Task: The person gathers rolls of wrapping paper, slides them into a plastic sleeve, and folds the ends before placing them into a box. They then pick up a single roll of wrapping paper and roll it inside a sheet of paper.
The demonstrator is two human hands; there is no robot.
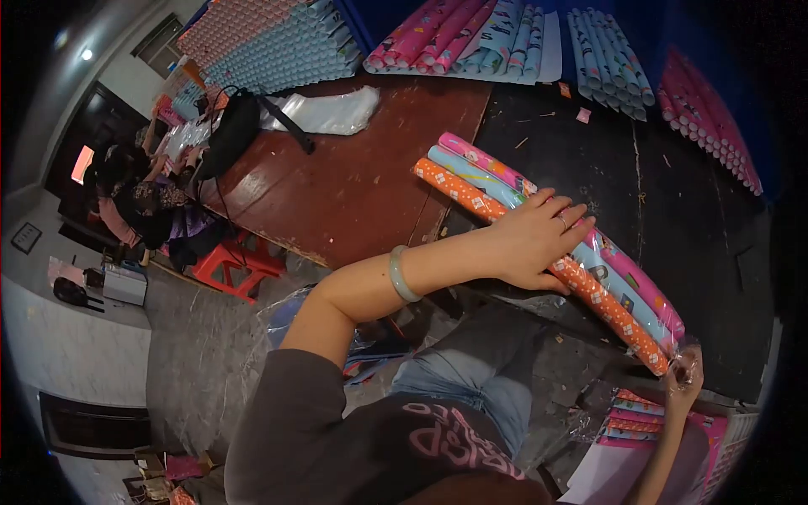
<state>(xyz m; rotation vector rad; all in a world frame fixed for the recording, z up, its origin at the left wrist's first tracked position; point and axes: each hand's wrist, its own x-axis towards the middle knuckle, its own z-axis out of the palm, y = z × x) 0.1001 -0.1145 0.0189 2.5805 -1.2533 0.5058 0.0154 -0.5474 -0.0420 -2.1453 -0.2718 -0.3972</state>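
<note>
right hand point(683, 379) blurred behind plastic, grip unclear; rolls point(555, 244) partly hidden under left hand point(530, 240)

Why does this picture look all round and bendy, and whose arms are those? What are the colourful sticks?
The camera sits on a person's head and looks down, so the arms are that person's own; its wide lens bends the edges. The left hand lies flat on three long rolls of patterned paper, orange, light blue and pink, inside a clear plastic sleeve. The right hand pinches the sleeve's end shut. The rolls rest on a dark wooden table. More rolls are stacked at the far edge, and a flat pile of finished packs lies below the right hand. Other people sit working on the left.
</note>
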